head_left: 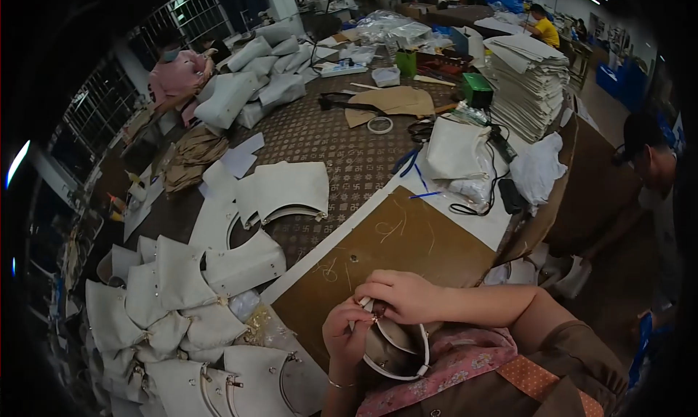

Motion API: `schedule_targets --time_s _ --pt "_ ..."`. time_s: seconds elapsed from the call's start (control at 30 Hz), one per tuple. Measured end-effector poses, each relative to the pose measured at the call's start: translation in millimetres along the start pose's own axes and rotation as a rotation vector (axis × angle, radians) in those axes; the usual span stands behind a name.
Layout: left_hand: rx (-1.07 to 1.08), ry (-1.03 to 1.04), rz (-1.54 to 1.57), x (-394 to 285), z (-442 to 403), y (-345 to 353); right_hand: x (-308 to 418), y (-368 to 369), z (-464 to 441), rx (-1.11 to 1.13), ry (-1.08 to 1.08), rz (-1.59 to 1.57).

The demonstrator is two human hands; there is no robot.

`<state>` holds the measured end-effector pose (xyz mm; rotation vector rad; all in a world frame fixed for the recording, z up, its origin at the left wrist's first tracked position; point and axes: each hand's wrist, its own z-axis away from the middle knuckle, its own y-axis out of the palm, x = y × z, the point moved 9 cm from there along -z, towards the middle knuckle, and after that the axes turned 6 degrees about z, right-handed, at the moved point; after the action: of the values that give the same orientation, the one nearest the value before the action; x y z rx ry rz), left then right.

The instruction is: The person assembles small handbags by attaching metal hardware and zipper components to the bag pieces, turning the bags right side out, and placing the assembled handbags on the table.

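The white bag (pixel 424 344) sits open between the hands, at the person's lap, just off the near edge of the brown board (pixel 385 235). The left hand (pixel 346 335) appears to pinch the rim between thumb and fingers beside a small metal fitting (pixel 377 317); the right hand (pixel 400 295) curls over the rim from the other side, fingers bent and close to the left's. The exact fingertip contact is partly hidden.

To work this spot well, I would let one hand steady the rim while the other handles the fitting, pressing evenly so that the pale material does not crease. The mouth is best held facing up, with the lining clear of the fingertips.

The bag's mouth shows a brownish interior; nothing can be made out inside. Left of the hands, a clear plastic packet (pixel 260 325) holds small yellowish pieces, beside piled white bag parts (pixel 171 275). Far beyond the hands, on the patterned counter (pixel 291 135), stand a clear tub (pixel 386 77) and a green box (pixel 477 91), contents unclear.
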<state>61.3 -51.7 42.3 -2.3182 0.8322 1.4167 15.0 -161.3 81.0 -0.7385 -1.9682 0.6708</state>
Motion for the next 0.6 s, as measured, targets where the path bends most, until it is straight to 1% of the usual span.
schedule_targets --time_s 0.1,0.17,0.2,0.27,0.3,0.37,0.4,0.47,0.5,0.57,0.6 --pt "-0.009 0.036 0.020 -5 3 -3 -10 11 -4 -0.062 0.019 0.031" --pt "-0.054 0.002 0.073 -5 5 -7 -7 5 1 -0.173 -0.002 -0.012" --pt "-0.039 0.000 0.078 -3 5 -5 -10 3 3 -0.183 0.008 -0.006" --pt "-0.016 0.025 0.063 -3 4 -3 -6 -1 9 -0.221 -0.076 0.012" --pt "-0.006 0.022 0.066 -4 4 0 -7 -2 11 -0.228 -0.068 0.016" --pt "-0.071 -0.010 0.028 -5 5 -3 -12 -7 17 -0.310 -0.031 -0.102" --pt "-0.069 -0.015 0.029 -5 4 -1 -14 -6 18 -0.310 -0.026 -0.104" --pt "-0.064 0.019 0.030 -10 0 1 -23 -2 22 -0.326 0.050 -0.300" --pt "-0.066 0.002 0.030 -8 -2 1 -24 -1 23 -0.321 0.064 -0.308" --pt "-0.121 -0.057 0.122 0 0 -6 -30 6 23 -0.297 0.140 -0.440" --pt "-0.153 -0.088 0.109 3 2 -8 -31 8 22 -0.275 0.152 -0.486"
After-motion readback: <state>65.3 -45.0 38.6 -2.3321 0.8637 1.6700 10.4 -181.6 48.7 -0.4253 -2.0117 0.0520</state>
